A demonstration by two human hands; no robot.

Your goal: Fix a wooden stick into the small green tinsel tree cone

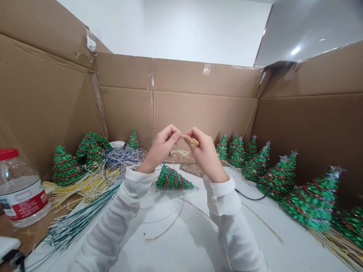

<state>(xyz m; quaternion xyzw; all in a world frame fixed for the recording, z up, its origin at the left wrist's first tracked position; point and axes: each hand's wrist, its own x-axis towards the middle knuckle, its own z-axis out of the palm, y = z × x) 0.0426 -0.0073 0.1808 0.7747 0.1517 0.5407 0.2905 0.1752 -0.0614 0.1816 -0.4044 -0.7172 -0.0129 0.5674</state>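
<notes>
Tan cylindrical stub (194,141) sat pinched in the person's right hand (206,155), thumb and fingers closed tightly around it, one end poking out. The left hand (162,148) was also closed to a tight pinch, its fingertips (177,133) almost touching the right hand's; whether they held a fine strand could not be told. Below the hands, a green tinsel cone tree with red banding (171,178) lay on its side on a white tabletop (181,241). Left of it sat tangled yellow wire strands (85,185), a blue-grey wire coil (121,158) and a clear plastic bottle with a red cap (19,187). More green tinsel trees (312,200) stood along the right, against tan cardboard walls (198,109).
</notes>
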